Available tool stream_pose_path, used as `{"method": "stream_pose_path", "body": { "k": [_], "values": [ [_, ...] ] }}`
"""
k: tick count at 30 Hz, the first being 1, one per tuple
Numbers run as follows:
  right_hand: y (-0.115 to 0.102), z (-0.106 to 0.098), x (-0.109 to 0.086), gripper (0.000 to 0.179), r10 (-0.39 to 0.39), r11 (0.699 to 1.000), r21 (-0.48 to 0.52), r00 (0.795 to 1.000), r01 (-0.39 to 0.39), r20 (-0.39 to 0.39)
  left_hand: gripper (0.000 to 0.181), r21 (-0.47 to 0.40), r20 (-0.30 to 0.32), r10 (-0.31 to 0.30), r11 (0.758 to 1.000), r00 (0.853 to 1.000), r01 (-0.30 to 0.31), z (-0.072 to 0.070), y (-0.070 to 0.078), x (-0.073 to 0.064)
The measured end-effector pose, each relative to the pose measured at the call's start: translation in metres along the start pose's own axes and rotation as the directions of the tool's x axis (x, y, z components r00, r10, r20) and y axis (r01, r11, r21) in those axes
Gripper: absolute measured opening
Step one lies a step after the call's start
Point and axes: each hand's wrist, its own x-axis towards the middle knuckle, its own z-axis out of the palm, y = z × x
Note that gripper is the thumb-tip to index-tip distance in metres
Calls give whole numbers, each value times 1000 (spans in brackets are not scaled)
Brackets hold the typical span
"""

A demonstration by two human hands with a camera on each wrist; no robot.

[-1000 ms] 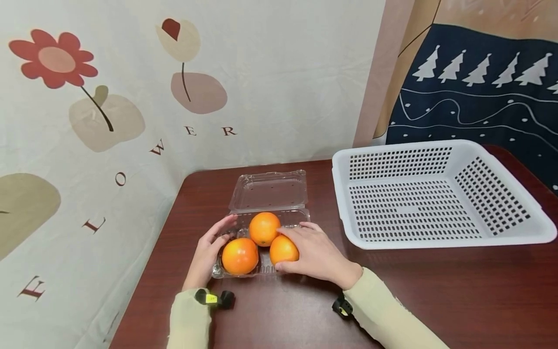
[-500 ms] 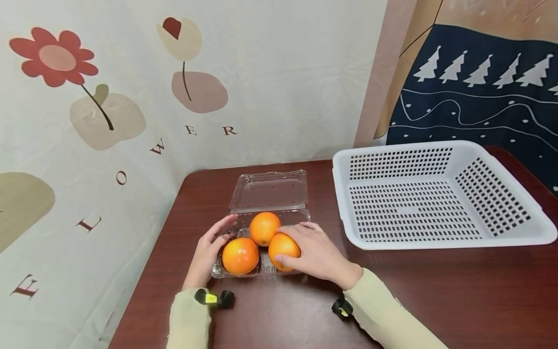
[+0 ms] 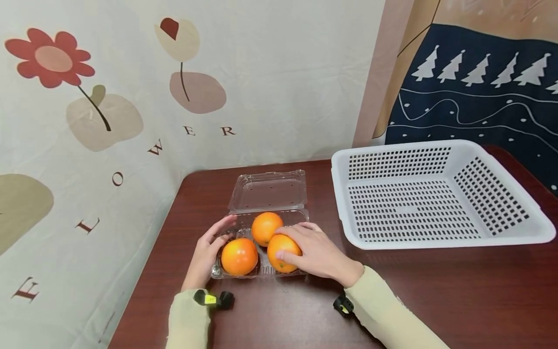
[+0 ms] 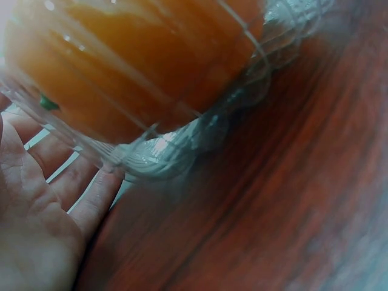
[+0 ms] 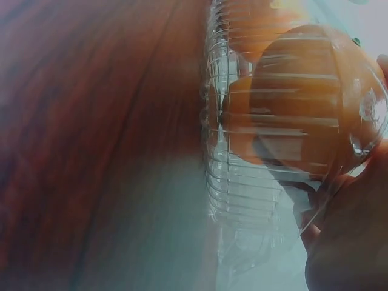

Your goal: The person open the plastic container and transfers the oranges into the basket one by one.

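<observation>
Three oranges sit in a clear plastic clamshell box [image 3: 264, 272]: the left orange [image 3: 239, 257], the back orange [image 3: 266, 229] and the front right orange [image 3: 281, 252]. My right hand [image 3: 320, 254] grips the front right orange, thumb on its near side and fingers over its far side. That orange [image 5: 303, 103] appears behind the box's ribbed wall in the right wrist view. My left hand [image 3: 204, 252] rests along the box's left side, its fingers [image 4: 97, 197] fairly straight against the clear wall beside the left orange.
The box's open lid [image 3: 271, 191] lies flat behind it. A large white perforated basket [image 3: 355, 237] stands to the right on the dark red wooden table [image 3: 270, 320]. A printed cloth [image 3: 279, 72] hangs behind the table.
The front right orange has turned and shifted slightly toward the front in my right hand, and more of it shows. The back orange has moved slightly right. My left hand stays in place.
</observation>
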Motion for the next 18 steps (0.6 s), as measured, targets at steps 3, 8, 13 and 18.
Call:
{"method": "stream_pose_path", "body": {
  "k": [3,8,13,18],
  "values": [
    [0,-1,1,58,2,1000,2,1000,-3,23,43,-4,2,0,1000,1000,0,0,0,0],
    [1,-2,1,71,-1,1000,8,999,1,46,43,-2,7,2,1000,1000,-2,-1,-1,0],
    [1,-2,0,75,4,1000,23,999,-5,48,43,-9,10,6,1000,1000,-6,-1,-2,0],
    [0,-5,0,77,-9,999,34,998,7,63,43,-16,11,9,1000,1000,-8,-1,-1,-1]
  ]
}}
